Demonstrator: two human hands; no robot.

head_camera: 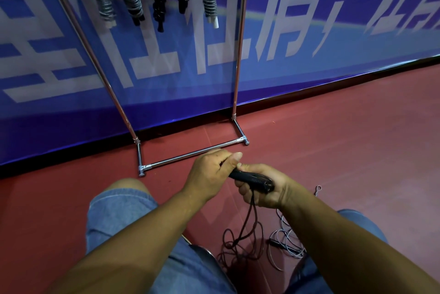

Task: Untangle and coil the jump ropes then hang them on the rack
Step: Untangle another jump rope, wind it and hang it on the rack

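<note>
Black handle (250, 178), half hidden, gripped by right hand (267, 195), left hand (209, 172) pinching its tip.

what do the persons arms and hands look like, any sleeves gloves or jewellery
The left hand and right hand wear no gloves or visible rings. The left forearm and right forearm show no sleeves, watch or bands. Blue denim shorts cover the thighs.

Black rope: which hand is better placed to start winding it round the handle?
Left, probably. The right hand grips the handle fully and anchors it. The left hand only pinches its tip, so it can let go and gather the rope hanging below.
</note>
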